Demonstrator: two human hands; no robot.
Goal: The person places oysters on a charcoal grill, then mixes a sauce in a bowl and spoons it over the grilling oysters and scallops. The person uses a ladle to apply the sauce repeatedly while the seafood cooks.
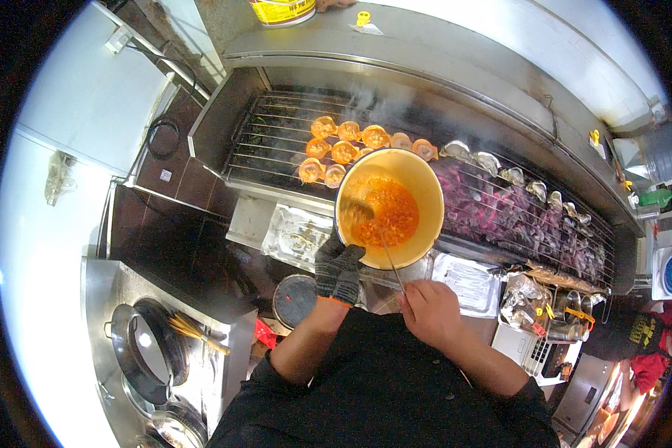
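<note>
My left hand [340, 267], in a dark knit glove with an orange cuff edge, grips the near left rim of a cream enamel pot [428, 224]. Orange-red minced sauce [395, 210] lies in the pot. My bare right hand [430, 308] is closed on the thin metal handle of a spoon or ladle [392, 260], whose head is blurred in the sauce. The pot is held over the near edge of the charcoal grill. Behind and left of it, several scallops in shells [344, 152] sit on the grill grate [274, 143], many topped with orange sauce. Several oysters [487, 162] line the grate to the right.
Glowing charcoal [498, 210] lies under the grate's right part. Foil-lined trays [465, 283] stand along the grill's near edge. A steel counter at lower left holds woks [140, 353] and a bamboo brush [199, 333]. Another person [644, 336] is at the far right.
</note>
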